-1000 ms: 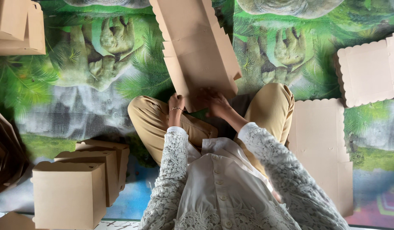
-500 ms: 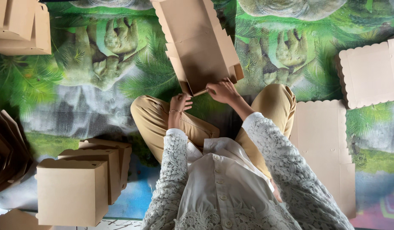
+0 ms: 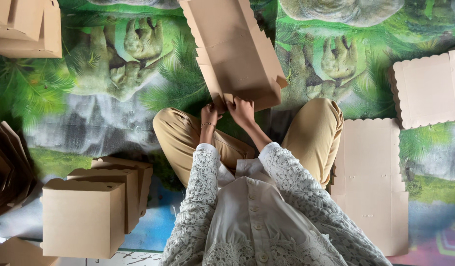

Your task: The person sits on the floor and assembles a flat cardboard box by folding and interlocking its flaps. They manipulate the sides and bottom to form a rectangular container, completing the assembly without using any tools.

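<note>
Since the earlier frame the left hand (image 3: pixel 208 114) has risen to join the right hand (image 3: pixel 242 109) at the box (image 3: pixel 235 54). Both pinch its near edge at upper centre, seemingly to steady the flaps above the lap.

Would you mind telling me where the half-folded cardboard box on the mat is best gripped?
Probably at its near bottom edge, coming from the lap side: the cardboard box lies flat, stretching away from the person, and its small flaps sit at that end, where the left hand and right hand pinch it.
</note>
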